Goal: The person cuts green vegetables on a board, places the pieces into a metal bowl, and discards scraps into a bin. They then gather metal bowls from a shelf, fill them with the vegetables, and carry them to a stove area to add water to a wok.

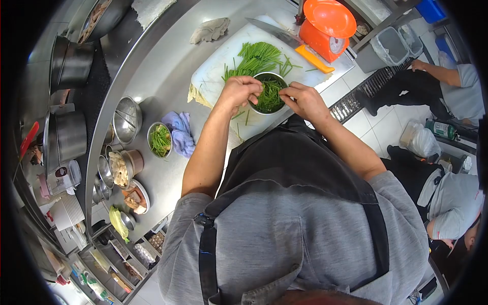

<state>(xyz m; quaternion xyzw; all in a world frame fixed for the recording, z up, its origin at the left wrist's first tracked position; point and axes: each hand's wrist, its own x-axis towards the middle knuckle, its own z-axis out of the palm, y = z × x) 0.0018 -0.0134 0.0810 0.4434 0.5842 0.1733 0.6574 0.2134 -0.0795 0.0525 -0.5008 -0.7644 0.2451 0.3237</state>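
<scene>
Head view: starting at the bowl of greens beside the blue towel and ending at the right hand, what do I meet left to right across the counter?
First bowl, blue towel, grey cloth, left hand, second bowl, right hand.

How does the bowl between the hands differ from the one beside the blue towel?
The first bowl is over the cutting board; the second bowl stands on the steel counter. The first looks larger in this view, the second smaller, with lighter contents. Both hold greens.
</scene>
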